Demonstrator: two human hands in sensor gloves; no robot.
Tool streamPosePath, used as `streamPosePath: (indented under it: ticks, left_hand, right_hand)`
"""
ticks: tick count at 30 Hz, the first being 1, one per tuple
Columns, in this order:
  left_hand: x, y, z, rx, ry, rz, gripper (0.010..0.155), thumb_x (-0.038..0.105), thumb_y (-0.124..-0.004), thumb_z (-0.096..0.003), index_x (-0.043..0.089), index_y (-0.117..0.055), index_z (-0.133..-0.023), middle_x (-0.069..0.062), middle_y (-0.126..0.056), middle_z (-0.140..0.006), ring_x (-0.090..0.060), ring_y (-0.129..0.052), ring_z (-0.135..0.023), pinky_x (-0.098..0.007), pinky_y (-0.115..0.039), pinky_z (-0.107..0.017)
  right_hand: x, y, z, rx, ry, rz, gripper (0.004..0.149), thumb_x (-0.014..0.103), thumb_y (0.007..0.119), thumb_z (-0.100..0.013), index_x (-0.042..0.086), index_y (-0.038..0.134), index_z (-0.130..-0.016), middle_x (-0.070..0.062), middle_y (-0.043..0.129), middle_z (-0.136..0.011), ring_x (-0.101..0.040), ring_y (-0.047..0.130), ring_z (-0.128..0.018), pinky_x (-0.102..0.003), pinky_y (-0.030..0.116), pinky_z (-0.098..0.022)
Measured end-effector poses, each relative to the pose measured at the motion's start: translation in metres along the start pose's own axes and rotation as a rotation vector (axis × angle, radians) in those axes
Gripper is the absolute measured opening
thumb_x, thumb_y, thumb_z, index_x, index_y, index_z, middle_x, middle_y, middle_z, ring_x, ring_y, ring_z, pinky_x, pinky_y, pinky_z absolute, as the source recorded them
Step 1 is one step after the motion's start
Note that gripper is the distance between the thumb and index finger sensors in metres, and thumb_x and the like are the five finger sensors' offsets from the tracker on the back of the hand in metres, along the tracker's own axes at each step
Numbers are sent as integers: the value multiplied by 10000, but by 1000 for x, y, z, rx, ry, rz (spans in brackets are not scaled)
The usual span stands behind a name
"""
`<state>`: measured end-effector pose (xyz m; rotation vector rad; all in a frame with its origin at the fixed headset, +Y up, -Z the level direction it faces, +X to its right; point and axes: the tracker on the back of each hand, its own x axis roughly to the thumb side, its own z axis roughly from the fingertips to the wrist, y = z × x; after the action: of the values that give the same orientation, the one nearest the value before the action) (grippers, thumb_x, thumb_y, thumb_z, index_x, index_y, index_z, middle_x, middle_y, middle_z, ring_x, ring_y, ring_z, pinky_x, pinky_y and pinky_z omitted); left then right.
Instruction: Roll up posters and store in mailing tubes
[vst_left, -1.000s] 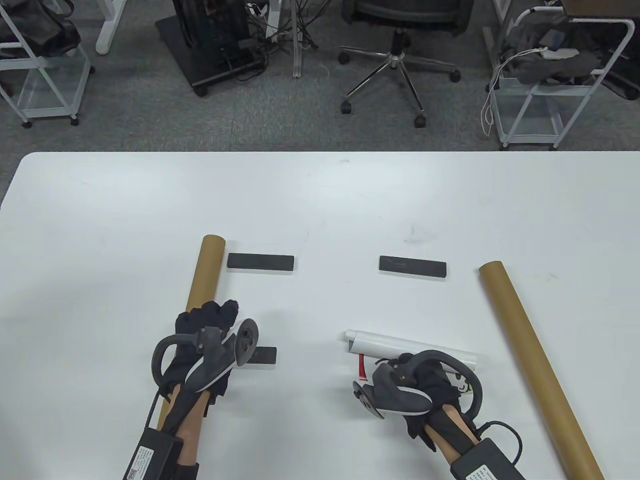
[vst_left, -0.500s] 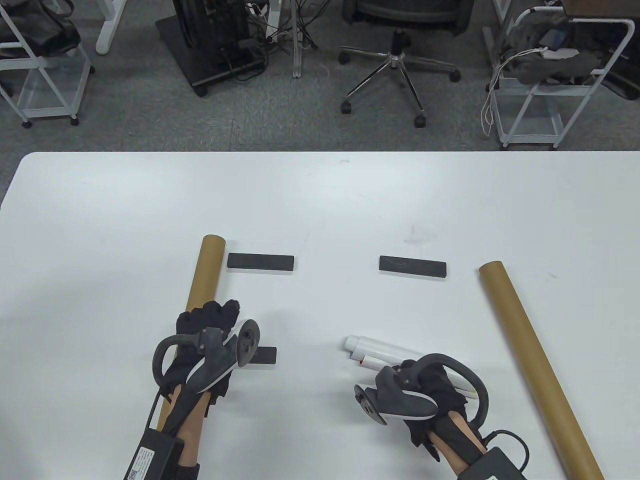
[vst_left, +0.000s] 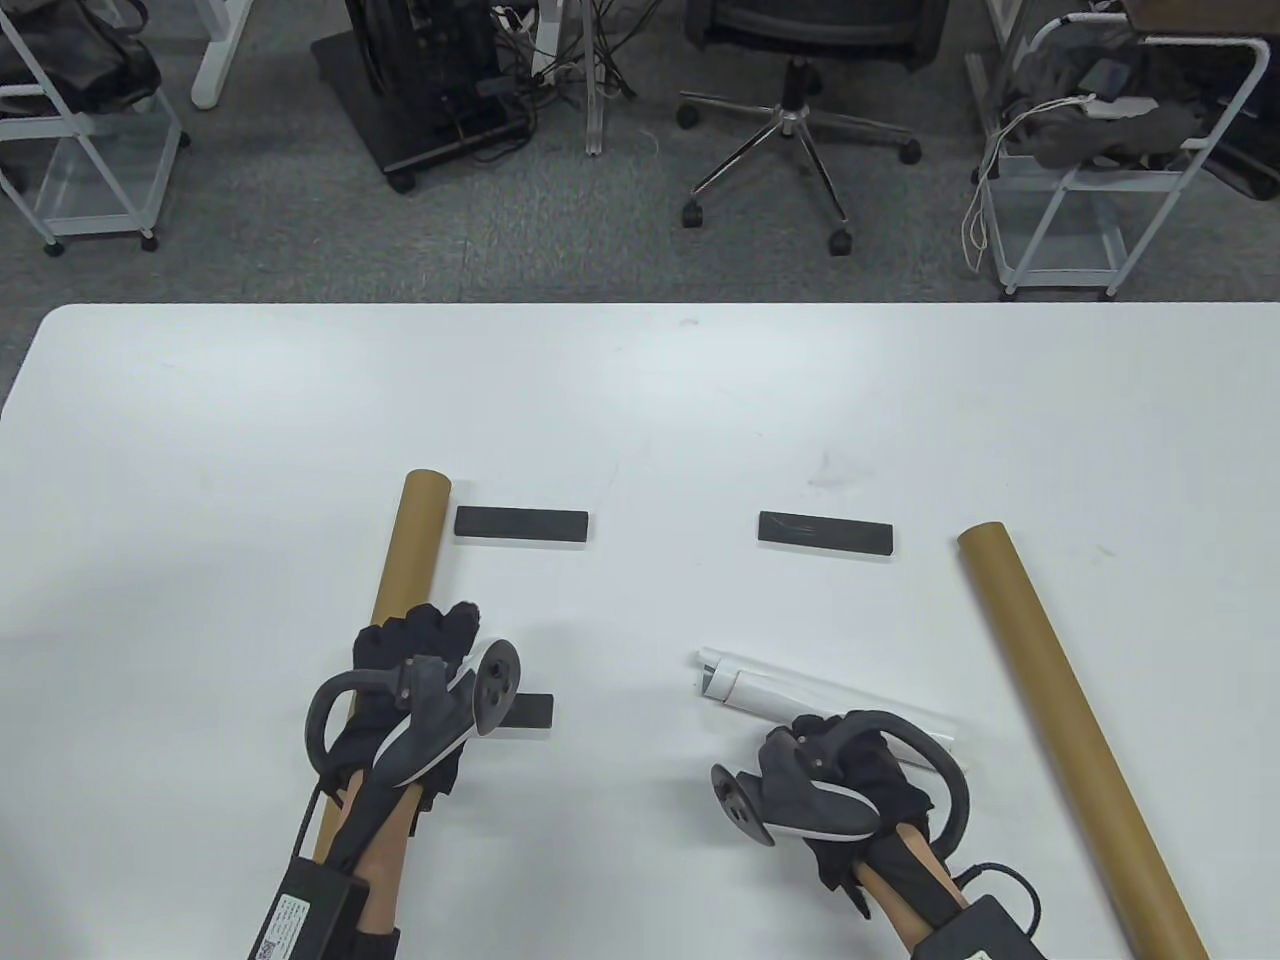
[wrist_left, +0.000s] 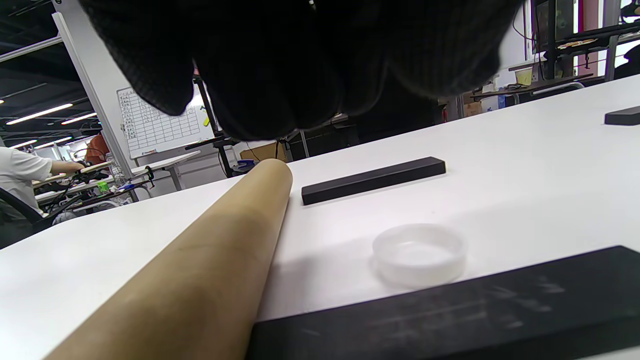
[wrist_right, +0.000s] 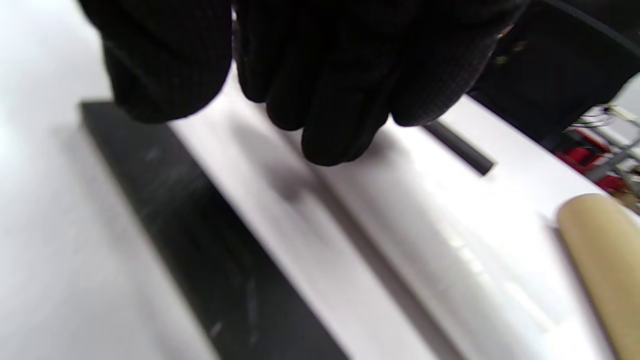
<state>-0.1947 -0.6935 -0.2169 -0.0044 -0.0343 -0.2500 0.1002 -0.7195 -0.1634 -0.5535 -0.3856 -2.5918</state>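
Resting on the white table (vst_left: 640, 400), the left hand (vst_left: 400, 690) lies over the near part of the left mailing tube (vst_left: 412, 552), its gloved fingers draped across the brown cardboard; whether they curl around the tube cannot be told from these views. In the left wrist view a translucent plastic end cap (wrist_left: 419, 254) sits on the table just beside that tube, between two black bar weights, the far one (wrist_left: 373, 179) and the near one (wrist_left: 450, 315). The right hand (vst_left: 850, 780) sits on the rolled white poster (vst_left: 800, 690), which lies at a slant near the table's front edge, its loose left end slightly unfurled; the fingers (wrist_right: 340, 95) press down on the roll, and a firm grip cannot be confirmed. A third black weight (vst_left: 825, 533) lies farther back. The right mailing tube (vst_left: 1070, 730) lies diagonally, apart from the poster.
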Motion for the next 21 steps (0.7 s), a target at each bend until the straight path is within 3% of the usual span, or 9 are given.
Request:
streamPosePath:
  ticks: [7,13,21]
  left_hand:
    - [0,-1,0,-3,-3,0,617,494,-728,-476,288,-691,-1057,-8,-833,-1001,-258,-920,-841,-554,-714,-764]
    - [0,0,0,-6,-1,3,617,495,-727,-475,287,-694,-1055,-9,-832,-1001,-257,-919,-842,-554,-712,-765]
    - [0,0,0,-14,-3,-1,613,494,-727,-475,288,-700,-1052,-8,-838,-997,-256,-923,-838,-553,-715,-764]
  right_hand:
    - [-33,5,-3,6,143,-44,690,409,786,-418,118,581,-1009,-134,749,-984,-335,890,-832,-600,679,-686]
    - [-34,25,-12,68,126,-63,736,432,783,-412,109,549,-1031,-152,712,-1028,-358,857,-888,-609,664,-697]
    - [-36,35,-18,2,142,-58,673,401,789,-416,124,591,-997,-145,755,-1009,-334,896,-867,-584,694,-687]
